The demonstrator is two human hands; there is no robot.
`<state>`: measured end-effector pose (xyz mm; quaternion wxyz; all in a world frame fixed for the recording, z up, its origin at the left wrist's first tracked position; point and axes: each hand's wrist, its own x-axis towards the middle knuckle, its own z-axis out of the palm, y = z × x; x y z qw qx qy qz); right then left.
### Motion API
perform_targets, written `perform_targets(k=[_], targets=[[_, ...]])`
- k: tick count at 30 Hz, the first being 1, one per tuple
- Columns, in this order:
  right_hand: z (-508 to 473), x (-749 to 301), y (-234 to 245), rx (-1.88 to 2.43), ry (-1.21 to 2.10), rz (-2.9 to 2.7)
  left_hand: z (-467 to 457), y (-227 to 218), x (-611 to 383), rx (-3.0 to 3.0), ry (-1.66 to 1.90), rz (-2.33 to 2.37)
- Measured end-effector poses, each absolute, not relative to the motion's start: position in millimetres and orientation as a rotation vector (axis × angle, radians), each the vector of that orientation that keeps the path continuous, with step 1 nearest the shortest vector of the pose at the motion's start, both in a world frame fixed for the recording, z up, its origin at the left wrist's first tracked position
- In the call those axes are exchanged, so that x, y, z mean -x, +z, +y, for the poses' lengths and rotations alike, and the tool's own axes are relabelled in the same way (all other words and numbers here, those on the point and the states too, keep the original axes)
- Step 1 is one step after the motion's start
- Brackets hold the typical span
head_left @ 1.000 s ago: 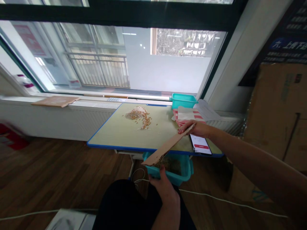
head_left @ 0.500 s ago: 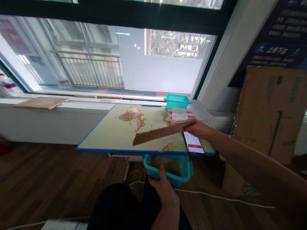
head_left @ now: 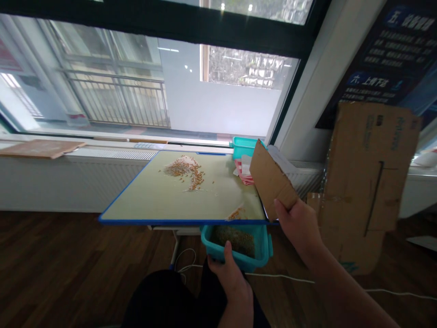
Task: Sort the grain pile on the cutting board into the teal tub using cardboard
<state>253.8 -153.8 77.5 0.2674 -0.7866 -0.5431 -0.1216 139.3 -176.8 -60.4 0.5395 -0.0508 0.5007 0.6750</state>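
Note:
My left hand (head_left: pixel 232 278) grips the near wall of a teal plastic basin (head_left: pixel 223 253), thumb over the rim, just below the table's front edge. Inside the basin lies a layer of mixed grain (head_left: pixel 235 240). A flat piece of cardboard (head_left: pixel 271 175) is tilted up in my right hand (head_left: pixel 297 223), above the table's right front corner. On the pale yellow table (head_left: pixel 150 200) a heap of white and orange-brown grains (head_left: pixel 182 167) spreads toward the middle. A smaller patch of grains (head_left: pixel 236 213) sits at the front edge, above the basin.
A second teal basin (head_left: pixel 244 146) stands at the table's back right, with a red-and-white checked cloth (head_left: pixel 244 173) before it. The cardboard mostly hides a phone. A large cardboard box (head_left: pixel 368 182) stands to the right. A white cable (head_left: pixel 280 276) crosses the floor.
My right hand has swung the cardboard from nearly level over the table to upright at the right, dropping closer to the front edge. My left hand still holds the basin in place.

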Motion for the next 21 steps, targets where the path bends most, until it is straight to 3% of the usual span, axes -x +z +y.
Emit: perform_targets(k=[21], targets=[[-200,-202,49,2.243,-0.503,-1.509,-184,-50,-119,0.121,1.571,1.139]])
